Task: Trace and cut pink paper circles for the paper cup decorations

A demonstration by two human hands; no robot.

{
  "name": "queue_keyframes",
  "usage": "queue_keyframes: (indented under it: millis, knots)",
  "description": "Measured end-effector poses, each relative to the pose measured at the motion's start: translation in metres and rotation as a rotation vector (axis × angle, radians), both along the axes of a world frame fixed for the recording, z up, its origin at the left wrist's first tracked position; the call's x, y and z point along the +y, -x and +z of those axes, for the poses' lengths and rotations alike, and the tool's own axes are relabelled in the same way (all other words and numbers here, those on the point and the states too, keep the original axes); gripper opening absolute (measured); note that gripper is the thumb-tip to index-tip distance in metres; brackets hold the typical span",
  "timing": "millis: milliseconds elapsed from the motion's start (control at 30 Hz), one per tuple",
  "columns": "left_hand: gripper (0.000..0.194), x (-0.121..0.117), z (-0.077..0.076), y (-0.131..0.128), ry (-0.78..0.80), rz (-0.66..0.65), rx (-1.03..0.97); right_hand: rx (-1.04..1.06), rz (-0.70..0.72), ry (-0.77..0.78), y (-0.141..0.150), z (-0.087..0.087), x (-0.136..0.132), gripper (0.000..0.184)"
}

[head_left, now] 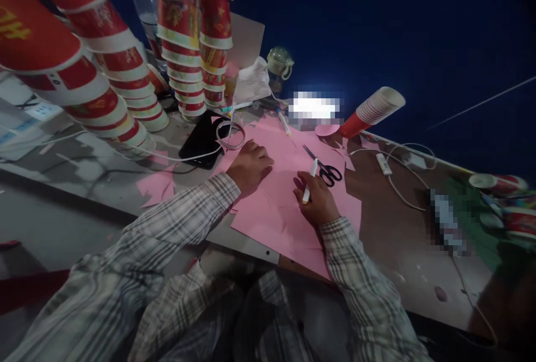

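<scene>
the marker (310, 181) is in my right grip (321, 204), which grasps it above the pink paper (285, 214), aslant, its orange end toward the near side and its white end toward the far side. i cannot tell whether it is capped or whether either end meets the sheet, so i would settle that first. as i judge it, this is pen work: a clean line wants the writing tip turned down, light pressure and one slow stroke. my left grip (249, 166) rests palm down on the left part of the paper, fingers loosely bent, with nothing held that i can see. that is a good place to pin from, though i would spread the fingers, since the layers overlap and could slide. the scissors (323, 167) lie just beyond my right grip, blades toward the far left; shifting them to the right would free the stroke. the coiled cable (230, 146) lies just beside my left grip, next to the black phone (199, 141), so i would mind it. farther out on the tabletop (389, 261), tall cup stacks (182, 60) rise at the far left; i would move my elbows modestly.
</scene>
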State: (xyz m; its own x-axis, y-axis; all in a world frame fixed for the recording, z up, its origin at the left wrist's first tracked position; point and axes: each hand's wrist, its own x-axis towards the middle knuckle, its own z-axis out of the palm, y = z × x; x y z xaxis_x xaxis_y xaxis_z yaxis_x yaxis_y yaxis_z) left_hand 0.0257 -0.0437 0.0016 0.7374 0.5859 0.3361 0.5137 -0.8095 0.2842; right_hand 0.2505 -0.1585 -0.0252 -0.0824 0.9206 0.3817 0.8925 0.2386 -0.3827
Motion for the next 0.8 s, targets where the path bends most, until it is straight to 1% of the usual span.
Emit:
queue_keyframes:
  millis: [67,167,333,433,533,633,800]
  knots:
    - [0.029,0.004,0.003,0.001,0.008,0.032,-0.033,0.011,0.004,-0.003,0.000,0.000,0.000,0.041]
    - [0.033,0.007,0.005,0.001,0.015,0.062,-0.026,0.024,0.012,0.003,0.000,0.001,0.000,0.041]
    - [0.035,0.005,0.011,-0.002,0.049,0.116,-0.002,0.027,0.031,0.001,-0.002,0.001,0.000,0.041]
    - [0.030,0.003,0.019,-0.004,0.007,0.126,0.011,0.025,0.037,-0.002,-0.001,0.002,0.001,0.040]
    - [0.029,0.006,0.026,-0.004,-0.071,0.123,-0.027,0.025,0.038,-0.004,-0.001,0.001,0.001,0.040]
    - [0.027,0.014,0.032,-0.004,-0.107,0.125,-0.071,0.032,0.043,0.001,0.000,0.001,0.001,0.040]
    - [0.024,0.035,0.046,-0.003,-0.149,0.222,-0.029,0.032,0.066,-0.007,-0.001,0.001,0.001,0.039]
